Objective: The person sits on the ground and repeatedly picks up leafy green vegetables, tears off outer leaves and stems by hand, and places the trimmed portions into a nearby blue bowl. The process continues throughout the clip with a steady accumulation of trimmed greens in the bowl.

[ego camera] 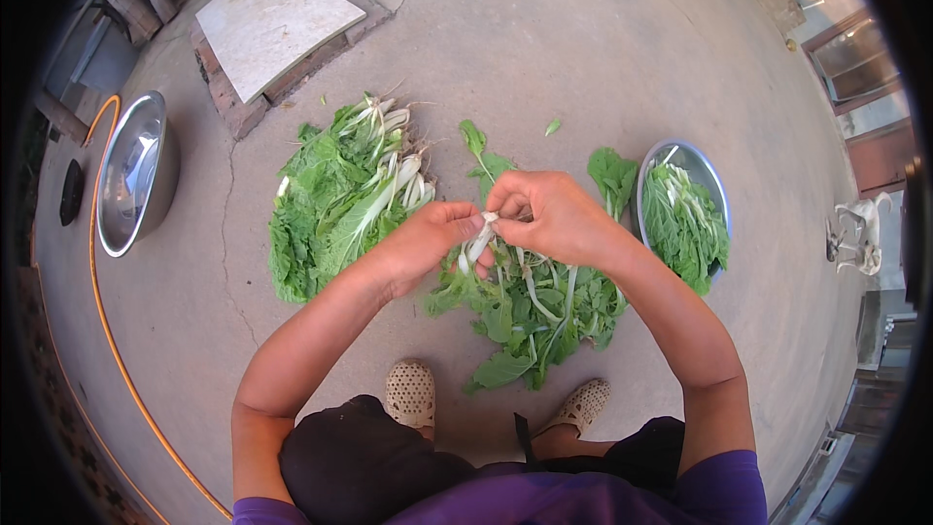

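Note:
Between my two hands is a leafy green plant with a white stem base (pixel 478 242), held root end up. My left hand (pixel 444 237) grips its stem, thumb near the root end. At that end, the fingertips of my right hand (pixel 543 215) pinch the base. Below them, a loose heap of green leaves and pale stalks (pixel 539 313) lies on the concrete. To the left is a pile of whole leafy greens (pixel 342 204), their white bases and thin roots facing right. A metal basin (pixel 685 211) on the right holds more greens, white ends upward.
A second metal basin (pixel 135 175) rests tilted at the left, beside an orange hose (pixel 102 313). A pale slab on bricks (pixel 277 22) lies at the upper left. A small stool (pixel 859 237) stands far right. My shoes (pixel 410 394) are close to the leaf heap.

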Available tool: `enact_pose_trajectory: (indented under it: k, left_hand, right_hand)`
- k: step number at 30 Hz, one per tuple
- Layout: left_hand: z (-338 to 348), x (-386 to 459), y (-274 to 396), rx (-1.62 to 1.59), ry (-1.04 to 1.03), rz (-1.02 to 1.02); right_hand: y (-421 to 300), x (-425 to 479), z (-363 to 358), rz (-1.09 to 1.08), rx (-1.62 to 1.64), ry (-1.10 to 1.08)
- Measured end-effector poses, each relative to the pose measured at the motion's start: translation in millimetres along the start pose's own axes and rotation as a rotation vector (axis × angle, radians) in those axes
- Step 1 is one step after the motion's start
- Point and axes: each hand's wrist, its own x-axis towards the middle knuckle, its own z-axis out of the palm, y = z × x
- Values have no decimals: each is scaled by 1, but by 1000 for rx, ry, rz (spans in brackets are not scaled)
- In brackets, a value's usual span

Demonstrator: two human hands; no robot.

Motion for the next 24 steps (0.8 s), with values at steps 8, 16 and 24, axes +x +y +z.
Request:
enact_pose_trajectory:
  k: [8,16,24]
  left_hand:
    - [1,3,-10,117,-23,144]
    - [3,-2,-7,-2,-38,215]
    - [-9,-17,5,-534,-112,514]
  right_hand:
    - [-10,0,11,-224,-457,141]
    - [-11,1,0,-33,148,19]
    - [22,-14,-34,123,830,26]
